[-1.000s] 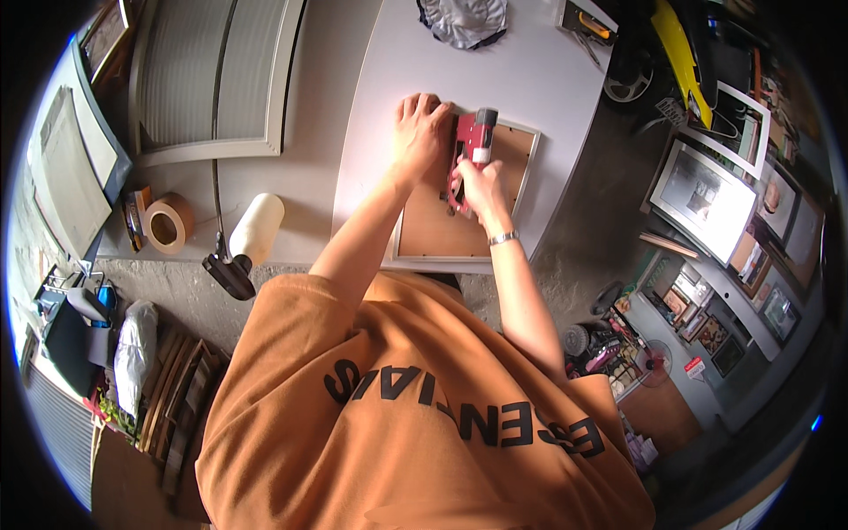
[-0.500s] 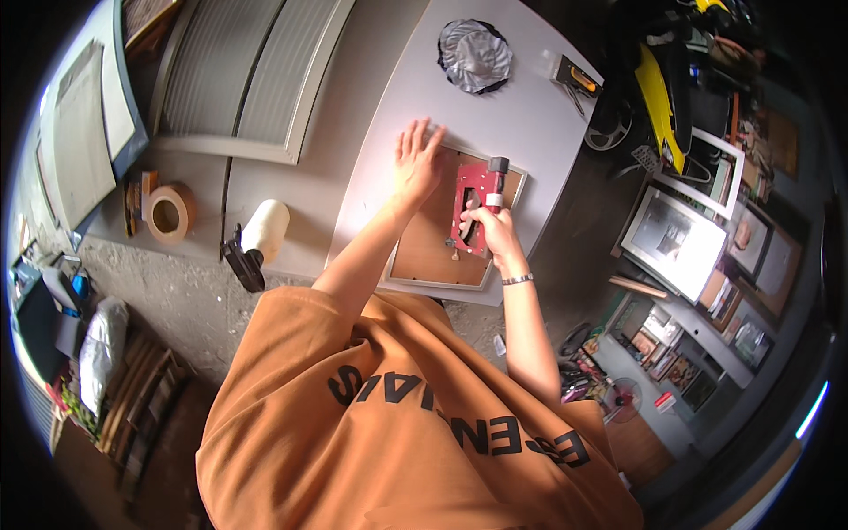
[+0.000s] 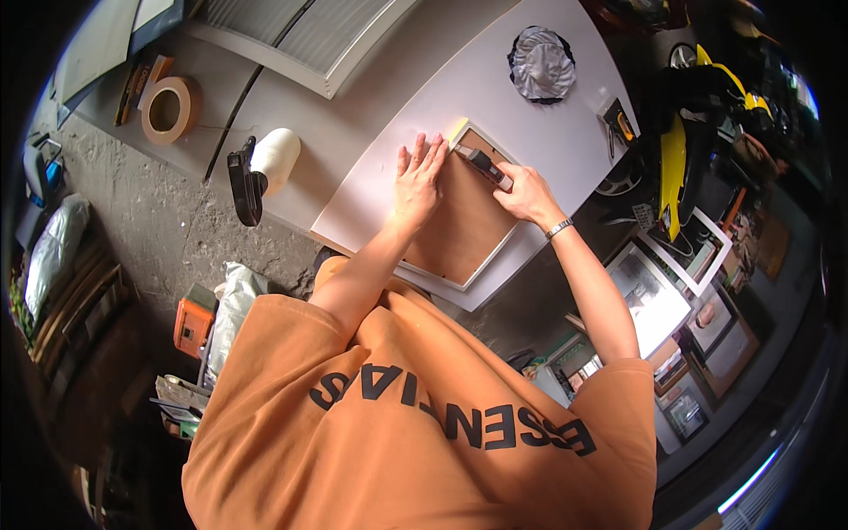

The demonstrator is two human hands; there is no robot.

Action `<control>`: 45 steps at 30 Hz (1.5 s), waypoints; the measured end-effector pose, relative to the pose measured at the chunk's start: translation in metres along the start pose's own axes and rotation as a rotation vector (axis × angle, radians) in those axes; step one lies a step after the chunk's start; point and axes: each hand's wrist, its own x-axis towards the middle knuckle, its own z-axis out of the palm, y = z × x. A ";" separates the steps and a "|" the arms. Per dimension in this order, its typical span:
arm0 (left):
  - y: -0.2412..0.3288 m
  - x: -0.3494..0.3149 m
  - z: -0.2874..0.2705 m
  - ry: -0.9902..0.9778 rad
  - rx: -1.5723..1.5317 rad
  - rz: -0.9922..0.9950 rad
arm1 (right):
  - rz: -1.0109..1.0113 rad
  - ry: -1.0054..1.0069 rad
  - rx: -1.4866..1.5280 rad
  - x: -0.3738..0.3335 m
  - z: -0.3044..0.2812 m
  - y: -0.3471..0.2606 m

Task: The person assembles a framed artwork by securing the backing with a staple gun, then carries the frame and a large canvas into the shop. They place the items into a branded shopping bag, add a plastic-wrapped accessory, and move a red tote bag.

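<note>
The fingers of the left hand (image 3: 420,185) are straight and slightly spread, holding nothing, laid along the left edge of a frame; those of the right hand (image 3: 528,193) are curled around one handheld tool (image 3: 488,166), whose black end and pale band show while the rest is mostly hidden or too blurred to tell. The tool is over the upper part of the frame (image 3: 459,225), a single pale-edged one with a brown back board, which lies near the table's front edge. One metallic-looking band (image 3: 559,229) circles the right wrist. Farther up the white table (image 3: 565,150) are one crumpled silver cover (image 3: 541,66) with a dark rim and, by the right edge, one dark item with a yellow part (image 3: 625,125). On the grey surface (image 3: 353,132) to the left are one large frame with ribbed panels (image 3: 318,35), one brown tape roll (image 3: 190,104) and one white roll (image 3: 281,157) with a black fitting (image 3: 245,181). Beyond are a rough concrete floor (image 3: 168,194), one orange box (image 3: 193,327), yellow bodywork (image 3: 673,168) and at least three framed pictures (image 3: 649,291) at the right.
</note>
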 end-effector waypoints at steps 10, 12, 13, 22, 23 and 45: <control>-0.002 -0.001 0.004 0.028 0.043 0.012 | -0.055 0.004 -0.001 -0.007 0.000 0.001; -0.002 -0.006 0.001 0.063 0.004 -0.012 | -0.137 0.061 -0.018 -0.021 0.011 0.003; -0.004 -0.009 -0.002 0.092 -0.033 -0.022 | -0.131 0.056 0.014 -0.030 0.018 0.003; -0.025 -0.070 -0.019 0.043 0.037 -0.004 | -0.118 -0.035 0.008 -0.045 0.061 -0.033; -0.026 -0.071 -0.018 0.031 0.039 -0.014 | -0.099 0.012 -0.011 -0.043 0.063 -0.037; -0.064 -0.170 -0.066 -0.121 -0.005 0.040 | -0.106 -0.090 0.064 -0.106 0.145 -0.062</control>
